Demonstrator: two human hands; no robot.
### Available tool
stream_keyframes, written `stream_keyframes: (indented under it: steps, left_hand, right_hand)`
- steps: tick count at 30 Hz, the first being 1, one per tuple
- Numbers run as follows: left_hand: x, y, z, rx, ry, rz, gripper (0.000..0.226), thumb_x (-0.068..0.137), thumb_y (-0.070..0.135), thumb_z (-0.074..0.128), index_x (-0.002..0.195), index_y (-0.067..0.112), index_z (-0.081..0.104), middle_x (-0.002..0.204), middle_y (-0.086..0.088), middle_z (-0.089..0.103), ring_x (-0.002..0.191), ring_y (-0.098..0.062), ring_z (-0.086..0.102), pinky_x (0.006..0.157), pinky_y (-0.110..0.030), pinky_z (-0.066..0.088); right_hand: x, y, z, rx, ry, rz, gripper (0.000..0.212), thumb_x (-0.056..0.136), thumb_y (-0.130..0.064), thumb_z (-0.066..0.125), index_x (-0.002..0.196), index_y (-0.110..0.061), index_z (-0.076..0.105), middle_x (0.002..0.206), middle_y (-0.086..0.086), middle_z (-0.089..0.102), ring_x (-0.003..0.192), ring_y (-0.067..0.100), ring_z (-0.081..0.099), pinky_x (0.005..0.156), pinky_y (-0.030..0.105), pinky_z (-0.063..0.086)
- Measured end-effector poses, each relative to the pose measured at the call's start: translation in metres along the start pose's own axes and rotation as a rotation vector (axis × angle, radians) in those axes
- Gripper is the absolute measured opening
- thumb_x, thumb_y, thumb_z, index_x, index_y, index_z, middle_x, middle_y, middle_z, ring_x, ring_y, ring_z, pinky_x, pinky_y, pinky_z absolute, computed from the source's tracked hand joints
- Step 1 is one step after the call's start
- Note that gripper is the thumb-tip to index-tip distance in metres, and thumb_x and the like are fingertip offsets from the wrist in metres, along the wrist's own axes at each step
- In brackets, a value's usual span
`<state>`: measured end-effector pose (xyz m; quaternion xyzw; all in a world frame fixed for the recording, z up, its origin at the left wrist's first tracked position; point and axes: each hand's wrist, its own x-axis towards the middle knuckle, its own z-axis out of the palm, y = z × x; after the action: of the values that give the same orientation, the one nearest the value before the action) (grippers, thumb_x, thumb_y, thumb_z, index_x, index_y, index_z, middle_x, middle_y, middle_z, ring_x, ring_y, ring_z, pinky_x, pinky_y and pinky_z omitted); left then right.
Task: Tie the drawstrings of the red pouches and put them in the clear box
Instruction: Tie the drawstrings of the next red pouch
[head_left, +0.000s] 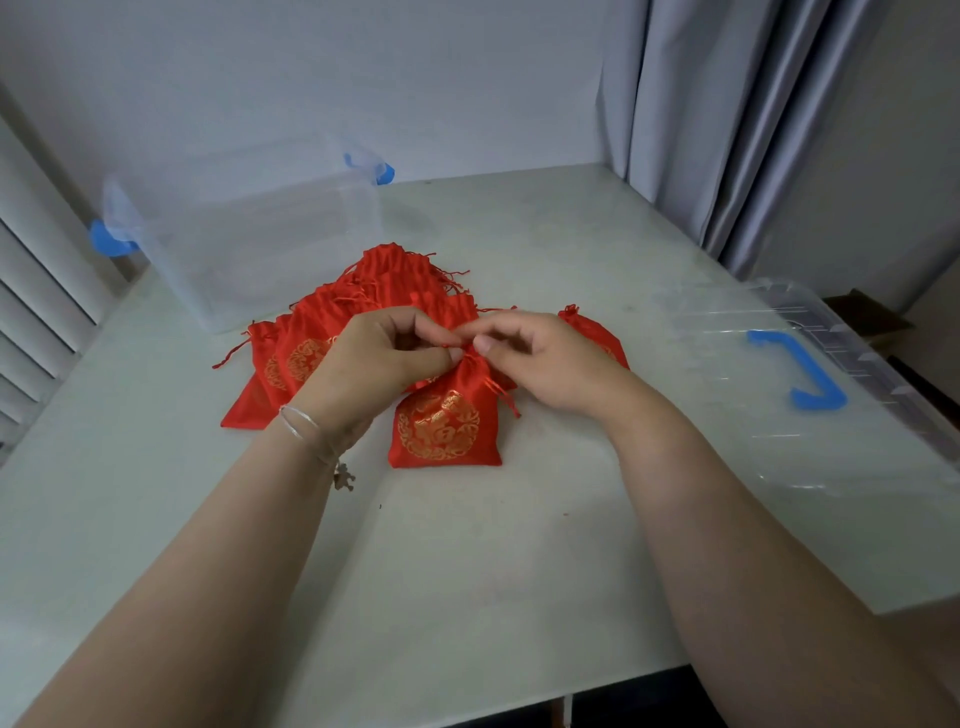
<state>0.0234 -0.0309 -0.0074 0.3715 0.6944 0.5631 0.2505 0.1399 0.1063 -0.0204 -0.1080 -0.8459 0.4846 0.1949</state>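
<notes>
1. Front red pouch (445, 423) lying flat on pale table (467, 571), gold emblem up, neck gathered, just in front of the pouch pile (322, 343).
2. Left hand (374, 358) closed, thumb + fingertips pinching a drawstring at the neck; bracelet on that wrist.
3. Right hand (540, 358) closed likewise, thumb + forefinger pinching the cord on the other side of the same neck. Hands nearly touching over it.
4. Step, by judgement: knot being formed, not yet pulled snug; loose tasselled cord ends (506, 400) trailing off the neck to the right.
5. Handling: satin-look cloth, so prob. light, soft, slippery; no stiffness, will flop if lifted by a corner. Cords thin, likely to slip from the pinch + loosen unless drawn tight.
6. Best hold: cords close to the neck for tying; gathered neck itself for carrying after.
7. Clear box (249, 249) far left on table, blue latches at ends, behind the pile. Looks empty: no red seen through walls, though walls hazy.
8. Clear lid (810, 395) w/ blue handle lying separately at right, so box open for dropping in.
9. One more pouch (592, 332) partly hidden behind right hand. Whether pile pouches are tied: can't tell.
10. Progress, by judgement: early, nothing boxed.
</notes>
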Motion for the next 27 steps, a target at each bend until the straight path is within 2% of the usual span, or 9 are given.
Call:
stream_keyframes:
  steps: [2,4,6,9,13,17,19,22,27]
  left_hand:
    - [-0.002,0.000,0.001,0.044,0.009,0.049,0.009,0.079,0.000,0.071,0.077,0.009,0.069,0.080,-0.031,0.062,0.070,-0.021,0.055,0.068,-0.030,0.047]
    - [-0.002,0.000,0.003,0.062,0.035,0.072,0.008,0.080,0.001,0.070,0.077,0.009,0.069,0.086,-0.036,0.061,0.072,-0.024,0.053,0.070,-0.037,0.045]
    - [-0.001,0.000,0.005,0.117,0.073,0.082,0.007,0.080,0.002,0.070,0.080,0.009,0.069,0.083,-0.028,0.065,0.067,-0.022,0.054,0.066,-0.032,0.045]
    - [0.000,-0.001,0.006,0.205,0.101,0.078,0.010,0.080,0.004,0.069,0.085,0.012,0.072,0.072,-0.003,0.062,0.057,-0.005,0.051,0.058,-0.020,0.043]
    - [0.001,-0.004,0.003,0.309,0.103,0.089,0.018,0.080,0.004,0.065,0.082,0.020,0.074,0.070,-0.003,0.065,0.059,-0.006,0.053,0.062,-0.027,0.048]
    - [-0.002,-0.003,0.009,0.381,0.182,0.232,0.016,0.079,0.007,0.069,0.078,0.022,0.071,0.068,0.011,0.062,0.055,0.001,0.053,0.058,-0.011,0.043]
    - [-0.004,-0.003,0.013,0.408,0.205,0.296,0.014,0.079,0.008,0.070,0.079,0.022,0.070,0.070,0.015,0.064,0.058,0.003,0.056,0.061,-0.013,0.046]
    - [-0.004,-0.005,0.014,0.428,0.218,0.379,0.013,0.079,0.009,0.071,0.082,0.022,0.072,0.078,0.012,0.066,0.062,-0.003,0.060,0.064,-0.026,0.052]
    - [-0.001,-0.011,0.013,0.621,0.209,0.602,0.007,0.078,0.014,0.070,0.084,0.013,0.074,0.081,0.004,0.062,0.065,-0.009,0.056,0.063,-0.033,0.050]
  right_hand:
    - [0.001,0.001,0.002,-0.020,-0.013,0.058,0.012,0.094,-0.016,0.057,0.095,-0.017,0.069,0.087,0.003,0.066,0.078,0.009,0.059,0.079,0.034,0.051]
    - [0.001,-0.002,0.004,0.035,0.050,0.109,0.011,0.090,-0.019,0.063,0.080,-0.020,0.066,0.076,0.000,0.066,0.071,0.012,0.060,0.075,0.033,0.052]
    - [0.000,-0.004,0.007,0.013,0.110,0.099,0.013,0.088,-0.021,0.066,0.075,-0.021,0.063,0.072,-0.008,0.065,0.069,0.009,0.061,0.074,0.031,0.051]
    - [-0.001,-0.005,0.012,-0.072,0.167,0.016,0.015,0.087,-0.023,0.067,0.074,-0.027,0.061,0.075,-0.014,0.063,0.074,0.007,0.060,0.075,0.029,0.049]
    - [-0.003,-0.005,0.016,-0.121,0.165,-0.030,0.011,0.087,-0.025,0.066,0.078,-0.018,0.064,0.076,-0.011,0.063,0.072,0.005,0.057,0.070,0.025,0.044]
    - [0.002,-0.004,0.016,-0.009,0.242,0.086,0.040,0.092,-0.034,0.058,0.059,-0.015,0.047,0.054,-0.005,0.043,0.055,0.013,0.046,0.061,0.030,0.037]
    - [0.003,-0.002,0.012,0.099,0.233,0.161,0.039,0.092,-0.034,0.059,0.060,-0.013,0.047,0.058,0.000,0.045,0.058,0.018,0.055,0.061,0.028,0.037]
    - [0.001,0.000,0.006,0.341,0.098,0.208,0.011,0.089,-0.013,0.063,0.079,-0.019,0.064,0.079,0.001,0.062,0.069,0.006,0.056,0.067,0.016,0.045]
    - [0.000,0.001,-0.003,0.238,0.010,0.172,0.018,0.088,-0.003,0.062,0.100,-0.012,0.071,0.074,-0.006,0.062,0.063,-0.006,0.052,0.067,0.008,0.041]
